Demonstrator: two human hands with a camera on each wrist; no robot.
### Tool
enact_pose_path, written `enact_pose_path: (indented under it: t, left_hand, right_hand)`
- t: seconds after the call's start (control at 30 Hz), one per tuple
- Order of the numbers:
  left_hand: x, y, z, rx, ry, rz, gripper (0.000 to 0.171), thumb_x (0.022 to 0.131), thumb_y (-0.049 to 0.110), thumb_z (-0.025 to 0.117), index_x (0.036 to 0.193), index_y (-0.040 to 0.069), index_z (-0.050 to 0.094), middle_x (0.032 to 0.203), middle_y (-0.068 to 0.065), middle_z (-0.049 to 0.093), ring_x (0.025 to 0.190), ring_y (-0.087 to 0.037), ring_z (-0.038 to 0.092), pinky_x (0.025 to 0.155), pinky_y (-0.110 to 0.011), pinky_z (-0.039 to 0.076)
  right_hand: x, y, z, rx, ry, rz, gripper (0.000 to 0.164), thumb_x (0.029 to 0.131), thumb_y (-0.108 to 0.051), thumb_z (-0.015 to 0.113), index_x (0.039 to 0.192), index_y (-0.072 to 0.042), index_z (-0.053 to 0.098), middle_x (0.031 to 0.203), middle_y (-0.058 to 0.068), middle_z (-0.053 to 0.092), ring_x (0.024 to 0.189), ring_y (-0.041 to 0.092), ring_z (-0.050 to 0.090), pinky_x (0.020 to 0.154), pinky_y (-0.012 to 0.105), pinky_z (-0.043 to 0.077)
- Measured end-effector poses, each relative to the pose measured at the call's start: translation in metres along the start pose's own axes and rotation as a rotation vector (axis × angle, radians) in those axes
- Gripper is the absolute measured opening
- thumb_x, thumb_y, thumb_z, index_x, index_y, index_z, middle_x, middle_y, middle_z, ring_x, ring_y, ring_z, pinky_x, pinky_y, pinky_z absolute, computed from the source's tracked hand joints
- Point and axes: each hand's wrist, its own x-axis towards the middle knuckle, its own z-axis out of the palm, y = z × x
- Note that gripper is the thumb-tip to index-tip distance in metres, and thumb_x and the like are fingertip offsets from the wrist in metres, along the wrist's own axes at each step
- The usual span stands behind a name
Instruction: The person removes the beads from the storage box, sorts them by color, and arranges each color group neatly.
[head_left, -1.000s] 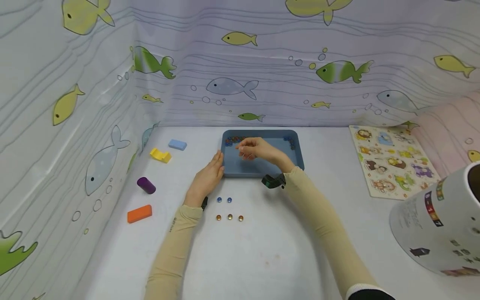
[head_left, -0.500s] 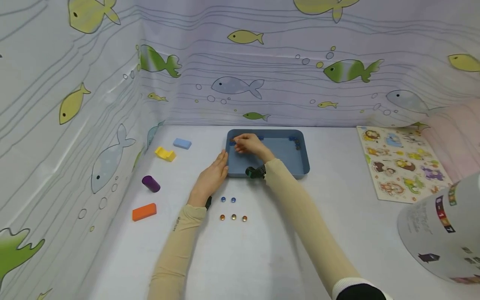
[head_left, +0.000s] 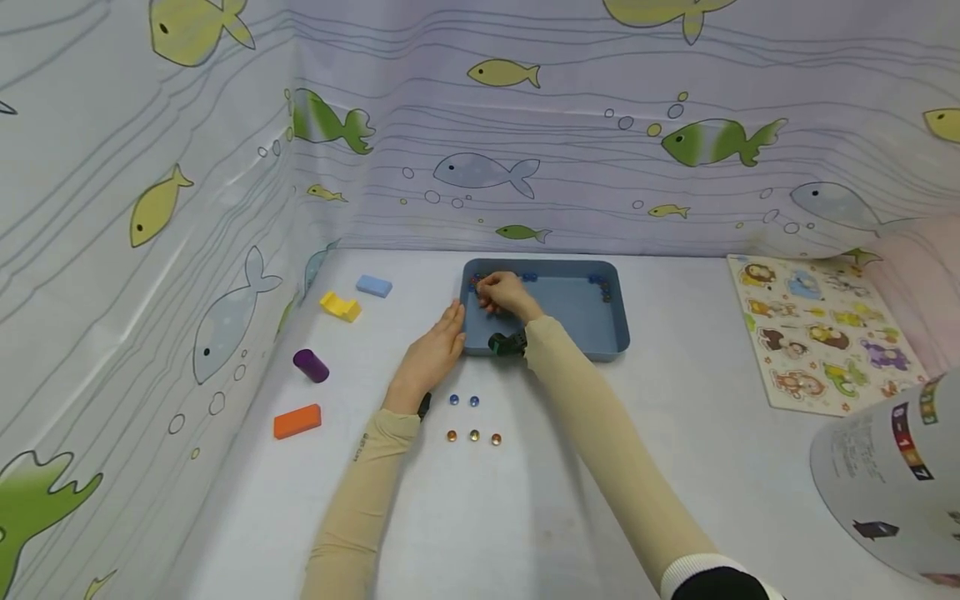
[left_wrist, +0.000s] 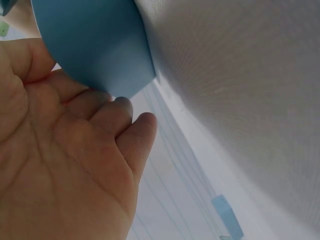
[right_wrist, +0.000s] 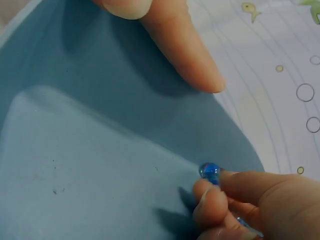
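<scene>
A blue-grey tray (head_left: 570,312) stands at the back of the white table. My left hand (head_left: 433,357) lies along the tray's left side, its nearly straight fingers (left_wrist: 137,142) right at the outer wall in the left wrist view. Inside the tray's left end, my right hand (head_left: 504,293) pinches a round blue glass bead (right_wrist: 209,170) between thumb and index finger, low by the tray wall. Small blue and brownish beads (head_left: 604,290) lie in the tray's back right corner, and others show by the right hand, partly hidden by it.
In front of the tray lie two blue beads (head_left: 453,400) and three amber ones (head_left: 474,435). To the left are a light blue block (head_left: 374,286), yellow piece (head_left: 341,307), purple cylinder (head_left: 311,366) and orange block (head_left: 297,422). A sticker-like animal board (head_left: 817,333) and white drum (head_left: 885,475) stand right.
My right hand has moved left and down into the tray's left end. The left hand stays by the tray's side. The whole head view has shifted slightly.
</scene>
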Motion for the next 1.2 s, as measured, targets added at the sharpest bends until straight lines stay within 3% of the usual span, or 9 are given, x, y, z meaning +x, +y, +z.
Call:
enact_pose_path:
  t: [0.2,0.5,0.63,0.8,0.93,1.2]
  left_hand:
    - [0.000,0.001,0.001,0.001,0.005,0.010,0.054,0.105,0.024,0.038,0.154,0.004,0.022,0.163,-0.010,0.015,0.149,-0.026,0.023,0.119,-0.045,0.028]
    - [0.001,0.001,0.002,-0.005,0.005,0.011,0.055,0.105,0.024,0.038,0.154,0.006,0.021,0.163,-0.009,0.015,0.149,-0.026,0.024,0.118,-0.047,0.031]
    - [0.001,0.000,0.003,0.004,0.008,0.009,0.054,0.105,0.024,0.037,0.154,0.005,0.021,0.163,-0.009,0.015,0.149,-0.026,0.023,0.118,-0.046,0.030]
    - [0.002,-0.001,0.003,0.016,0.012,0.007,0.055,0.105,0.025,0.037,0.154,0.004,0.022,0.163,-0.010,0.015,0.149,-0.027,0.023,0.118,-0.046,0.030]
    - [0.002,0.000,0.003,0.010,0.012,0.005,0.055,0.105,0.025,0.037,0.154,0.004,0.022,0.163,-0.011,0.015,0.148,-0.028,0.024,0.118,-0.047,0.031]
    - [0.002,0.001,0.002,0.018,0.007,0.008,0.056,0.105,0.025,0.037,0.154,0.004,0.021,0.163,-0.011,0.014,0.148,-0.029,0.024,0.118,-0.047,0.030]
  right_hand:
    - [-0.003,0.002,0.003,-0.155,-0.021,-0.027,0.023,0.095,-0.017,0.062,0.113,-0.003,0.064,0.072,0.000,0.062,0.052,0.006,0.056,0.049,0.017,0.047]
    - [-0.003,0.002,0.012,-0.198,-0.034,-0.056,0.021,0.094,-0.016,0.063,0.108,-0.002,0.064,0.064,0.000,0.060,0.046,0.004,0.057,0.046,0.016,0.046]
    - [-0.003,0.005,0.008,-0.097,-0.059,-0.070,0.023,0.095,-0.015,0.060,0.113,0.000,0.064,0.073,0.003,0.065,0.054,0.007,0.061,0.050,0.017,0.050]
    - [-0.008,0.006,0.000,0.111,-0.074,-0.069,0.031,0.097,-0.012,0.057,0.125,-0.001,0.059,0.099,0.014,0.070,0.071,0.008,0.064,0.066,0.020,0.057]
    - [-0.018,0.006,-0.009,0.186,-0.098,-0.100,0.034,0.099,-0.015,0.055,0.130,-0.001,0.056,0.116,0.017,0.066,0.081,0.009,0.064,0.076,0.023,0.057]
    - [-0.049,0.006,-0.023,0.207,-0.137,-0.146,0.040,0.100,-0.022,0.054,0.134,-0.001,0.052,0.110,0.008,0.066,0.086,0.012,0.063,0.083,0.033,0.054]
